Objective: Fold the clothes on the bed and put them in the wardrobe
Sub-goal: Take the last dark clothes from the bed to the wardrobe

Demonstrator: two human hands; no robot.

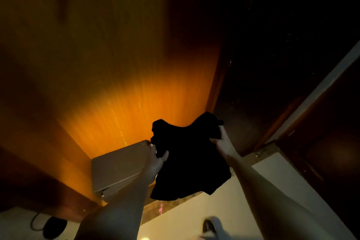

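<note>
Left hand [155, 160] and right hand [222, 142] each pinched top corner of limp black cloth garment [189, 163]; dark open wardrobe [272, 64] lay ahead-right, nearer right hand.

Dim room, pale floor [268, 177]

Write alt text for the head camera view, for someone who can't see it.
Two bare hands hold up a black garment in front of a dim wooden wardrobe, the left hand gripping one side and the right hand the other. A grey box sits low inside the wardrobe, beside the left hand.
</note>
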